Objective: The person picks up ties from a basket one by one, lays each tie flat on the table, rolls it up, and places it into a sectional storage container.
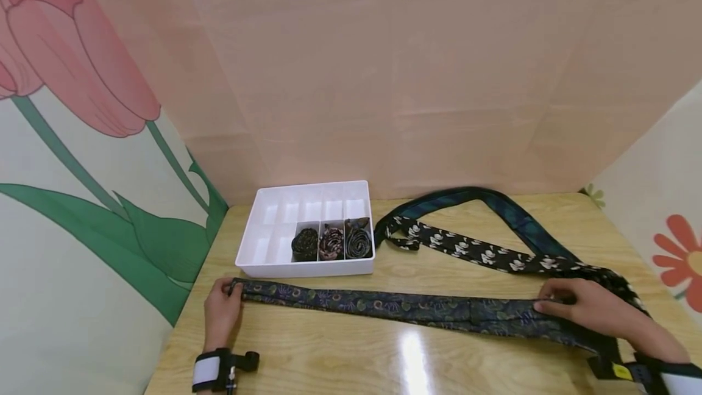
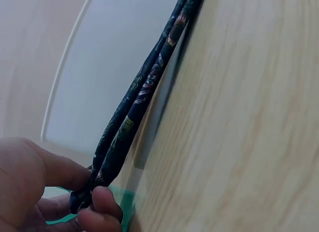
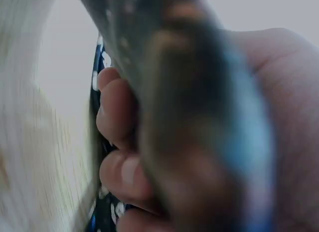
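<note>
A dark patterned necktie [image 1: 384,305] stretches lengthwise between both hands, folded along its length. At its narrow left end, my left hand [image 1: 222,309] pinches the tip between thumb and fingers; the left wrist view shows that grip on the tie [image 2: 144,87] closely. Toward the wider end, my right hand [image 1: 595,309] grips the fabric with curled fingers. Beyond that hand, the tie hangs toward the wrist, and in the right wrist view the cloth [image 3: 184,92] is blurred and covers part of the hand.
Behind the tie stands a white compartment box [image 1: 307,270] with three rolled ties [image 1: 331,242] in its front right cells. To its right lie a black tie with white motifs [image 1: 466,247] and a dark blue-green tie [image 1: 510,209]. Walls border the wooden table [image 1: 329,352].
</note>
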The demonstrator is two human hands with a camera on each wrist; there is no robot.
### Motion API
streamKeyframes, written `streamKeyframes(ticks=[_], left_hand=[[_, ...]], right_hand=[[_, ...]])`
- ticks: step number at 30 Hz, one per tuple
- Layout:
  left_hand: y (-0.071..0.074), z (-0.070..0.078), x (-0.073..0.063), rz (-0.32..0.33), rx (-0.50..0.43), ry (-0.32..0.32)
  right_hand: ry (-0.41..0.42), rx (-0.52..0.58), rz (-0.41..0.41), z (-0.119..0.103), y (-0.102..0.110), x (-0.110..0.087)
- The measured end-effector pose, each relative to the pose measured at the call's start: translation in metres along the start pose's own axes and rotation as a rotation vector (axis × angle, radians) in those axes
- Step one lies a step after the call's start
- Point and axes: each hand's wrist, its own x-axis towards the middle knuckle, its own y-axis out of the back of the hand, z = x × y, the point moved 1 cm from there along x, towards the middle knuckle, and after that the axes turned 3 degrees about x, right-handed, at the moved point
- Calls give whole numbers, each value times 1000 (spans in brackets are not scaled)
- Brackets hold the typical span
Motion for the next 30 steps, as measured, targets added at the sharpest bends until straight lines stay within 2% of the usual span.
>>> streamKeyframes(ticks=[4, 13, 18, 21, 24, 27, 30], left_hand=[[2, -1, 0, 21, 32, -4], [1, 0, 1, -19, 60, 26], [2, -1, 0, -31, 55, 24], [5, 1, -1, -49, 83, 22], [6, 4, -2, -82, 136, 25], [4, 7, -3, -88, 190, 13], [3, 9, -4, -64, 222, 7]], right_hand=[[-34, -41, 32, 9, -2, 1], [20, -84, 178, 27, -19, 18], [10, -97, 186, 27, -21, 22], [38, -125, 199, 24, -22, 24], [116, -169, 287, 11, -27, 22], [187, -171, 382, -15, -34, 20], [239, -111, 391, -52, -42, 23]])
